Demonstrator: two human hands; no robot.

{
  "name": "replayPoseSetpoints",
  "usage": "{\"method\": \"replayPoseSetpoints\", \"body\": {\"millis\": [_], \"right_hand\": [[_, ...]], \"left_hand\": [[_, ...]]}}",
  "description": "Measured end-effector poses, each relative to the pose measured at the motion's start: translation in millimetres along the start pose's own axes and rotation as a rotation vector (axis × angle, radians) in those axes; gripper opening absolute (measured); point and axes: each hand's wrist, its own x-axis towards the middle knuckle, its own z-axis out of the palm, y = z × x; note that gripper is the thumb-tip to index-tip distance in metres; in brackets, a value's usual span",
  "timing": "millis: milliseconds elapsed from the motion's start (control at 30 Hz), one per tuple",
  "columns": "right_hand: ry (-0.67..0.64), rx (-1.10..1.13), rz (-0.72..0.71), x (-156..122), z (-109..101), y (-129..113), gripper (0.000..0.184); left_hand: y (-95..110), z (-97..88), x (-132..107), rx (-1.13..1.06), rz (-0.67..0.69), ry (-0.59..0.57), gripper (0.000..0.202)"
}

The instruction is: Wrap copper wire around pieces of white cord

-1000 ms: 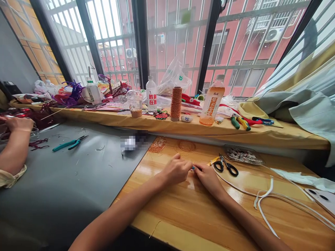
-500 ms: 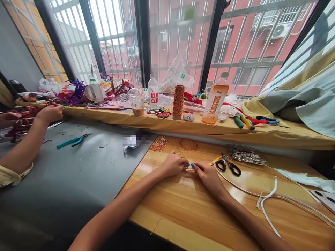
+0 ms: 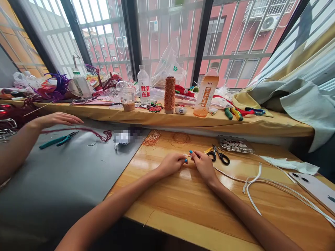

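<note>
Over the wooden table, my left hand (image 3: 173, 163) and my right hand (image 3: 203, 164) are close together, fingertips pinched on a short, thin piece of white cord (image 3: 186, 155). Most of that piece is hidden by the fingers. Black-handled scissors (image 3: 221, 156) lie just beyond my right hand. A long white cord (image 3: 235, 178) runs from beside my right wrist towards the right edge. Behind my hands are a loose coil of copper-coloured wire (image 3: 181, 138) and a pile of short cut strands (image 3: 151, 138).
A clear tray of small pieces (image 3: 234, 144) stands at the back right; a phone (image 3: 314, 190) lies at the right. Bottles (image 3: 206, 92) and a spool (image 3: 170, 96) line the sill. On the grey mat are pliers (image 3: 59, 140) and a co-worker's hand (image 3: 59, 119) above dark red cord (image 3: 104, 135).
My hands have turned a little, and the white piece now sits higher between the fingertips. The co-worker's hand has moved right and opened, with dark red cord now lying across the mat. The view has shifted.
</note>
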Motion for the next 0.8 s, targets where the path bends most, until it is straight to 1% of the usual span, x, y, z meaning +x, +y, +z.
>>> {"method": "replayPoseSetpoints", "body": {"millis": [67, 133, 200, 233, 300, 433, 533, 600, 633, 700, 767, 800], "right_hand": [[0.006, 0.054, -0.013, 0, 0, -1, 0.031], [-0.004, 0.072, -0.029, -1, 0, -2, 0.031], [-0.012, 0.061, -0.037, -2, 0, -4, 0.03], [-0.011, 0.05, -0.04, -3, 0, -5, 0.03], [0.0, 0.025, -0.049, -3, 0, -5, 0.029], [0.02, -0.038, -0.066, -4, 0, -6, 0.028], [-0.001, -0.055, -0.061, -5, 2, -7, 0.028], [-0.034, -0.038, -0.045, -5, 2, -7, 0.027], [-0.048, -0.019, -0.038, -4, 1, -7, 0.027], [-0.069, 0.053, -0.032, 0, -3, -5, 0.025], [-0.088, 0.191, -0.001, 5, -9, -1, 0.024], [-0.107, 0.286, 0.039, 8, -12, 1, 0.024]], "left_hand": [[-1, -1.6, 2, -0.116, -0.073, -0.014, 0.024], [-2, -2.3, 3, -0.185, -0.12, 0.006, 0.023], [-3, -1.8, 3, -0.199, -0.133, 0.045, 0.026], [-3, -1.2, 2, -0.173, -0.123, 0.07, 0.029], [-5, 0.2, 0, -0.05, -0.068, 0.108, 0.033], [-5, 2.0, -5, 0.309, 0.067, 0.11, 0.027], [-6, 1.9, -7, 0.495, 0.088, 0.077, 0.023], [-7, 1.3, -7, 0.524, 0.089, 0.056, 0.023], [-8, 0.7, -7, 0.498, 0.091, 0.05, 0.024], [-10, -1.3, -5, 0.357, 0.105, 0.031, 0.025], [-10, -4.5, -4, 0.136, 0.122, -0.027, 0.024], [-9, -6.3, -4, 0.014, 0.122, -0.072, 0.023]]}}
